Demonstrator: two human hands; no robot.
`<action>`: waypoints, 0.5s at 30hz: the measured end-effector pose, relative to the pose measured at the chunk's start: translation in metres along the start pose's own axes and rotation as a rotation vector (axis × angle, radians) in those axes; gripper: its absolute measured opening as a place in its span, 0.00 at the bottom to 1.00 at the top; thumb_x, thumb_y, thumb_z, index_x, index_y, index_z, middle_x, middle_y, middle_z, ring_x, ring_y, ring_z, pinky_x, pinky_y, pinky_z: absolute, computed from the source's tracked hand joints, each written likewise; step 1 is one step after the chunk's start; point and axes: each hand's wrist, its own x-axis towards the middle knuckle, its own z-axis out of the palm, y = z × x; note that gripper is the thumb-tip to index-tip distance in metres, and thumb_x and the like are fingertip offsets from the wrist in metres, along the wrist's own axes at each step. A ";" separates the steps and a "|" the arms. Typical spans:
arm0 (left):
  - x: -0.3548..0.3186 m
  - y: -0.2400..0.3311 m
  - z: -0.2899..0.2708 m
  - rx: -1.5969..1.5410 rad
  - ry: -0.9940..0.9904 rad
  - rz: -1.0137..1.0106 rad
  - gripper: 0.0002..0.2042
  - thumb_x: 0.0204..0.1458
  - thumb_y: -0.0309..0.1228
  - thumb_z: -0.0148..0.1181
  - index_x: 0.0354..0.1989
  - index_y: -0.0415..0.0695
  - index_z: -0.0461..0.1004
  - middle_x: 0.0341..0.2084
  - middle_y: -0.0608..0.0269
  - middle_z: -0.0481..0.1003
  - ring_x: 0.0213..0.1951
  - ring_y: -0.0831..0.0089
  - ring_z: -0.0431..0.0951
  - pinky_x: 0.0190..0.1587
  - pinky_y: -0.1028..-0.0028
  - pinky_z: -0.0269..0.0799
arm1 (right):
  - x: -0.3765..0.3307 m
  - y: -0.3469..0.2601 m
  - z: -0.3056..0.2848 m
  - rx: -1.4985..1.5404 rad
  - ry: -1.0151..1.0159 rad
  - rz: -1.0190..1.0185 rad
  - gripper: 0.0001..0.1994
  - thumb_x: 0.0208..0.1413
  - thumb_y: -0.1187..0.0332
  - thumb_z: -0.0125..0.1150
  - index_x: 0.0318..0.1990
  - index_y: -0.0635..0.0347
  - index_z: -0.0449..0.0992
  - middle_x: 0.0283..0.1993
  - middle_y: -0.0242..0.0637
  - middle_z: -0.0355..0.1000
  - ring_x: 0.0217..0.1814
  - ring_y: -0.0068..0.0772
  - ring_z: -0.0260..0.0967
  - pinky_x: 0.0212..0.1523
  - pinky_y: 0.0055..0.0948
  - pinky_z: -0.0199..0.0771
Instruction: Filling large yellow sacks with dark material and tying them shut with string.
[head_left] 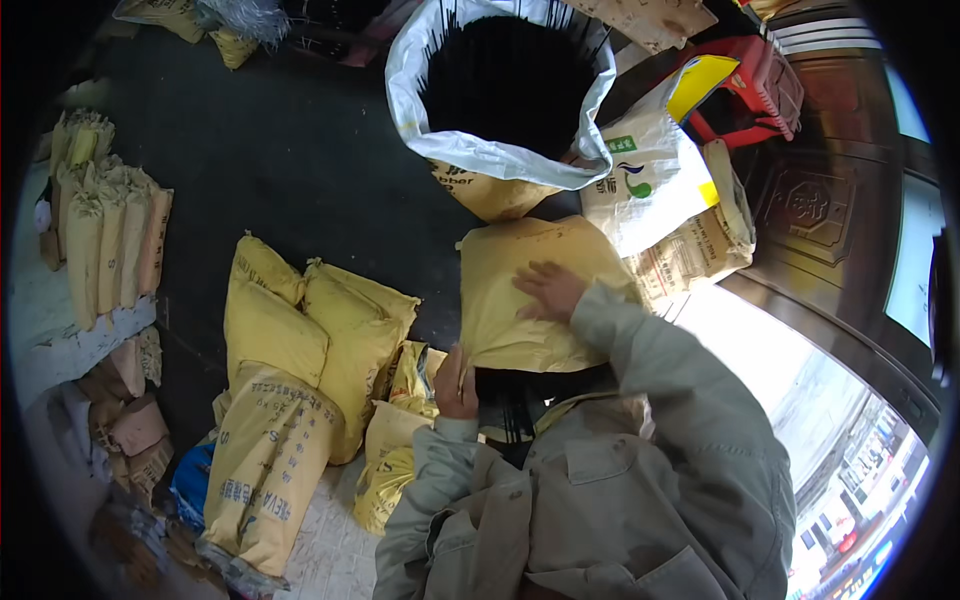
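Observation:
A yellow-brown paper piece (500,320) lies spread in front of my body, lightly creased; whether it is a flat bag or a sheet I cannot tell. My right hand (552,291) rests flat on its upper right part, fingers spread. At its lower left corner, the fingers of my left hand (457,385) close on the paper's edge. Thin black sticks (515,405) show under the near edge, partly hidden by the paper and my jacket. Just beyond the paper stands a large white woven sack (405,100), its mouth rolled open around a dense bundle of black sticks (505,85).
Several full yellow sacks (360,320) stand at the left, with a long printed sack (270,470) leaning nearer. Wrapped paper bundles (110,235) sit on a ledge at far left. A white printed bag (650,185) and a red plastic stool (750,90) are at the right, beside a dark carved door (810,210).

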 end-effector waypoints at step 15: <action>-0.030 0.038 -0.015 0.355 -0.076 -0.109 0.21 0.46 0.38 0.52 0.47 0.40 0.66 0.39 0.49 0.70 0.42 0.54 0.70 0.41 0.65 0.66 | 0.049 0.006 -0.025 -0.009 0.628 0.355 0.17 0.51 0.58 0.46 0.47 0.55 0.67 0.44 0.45 0.67 0.46 0.39 0.65 0.46 0.34 0.63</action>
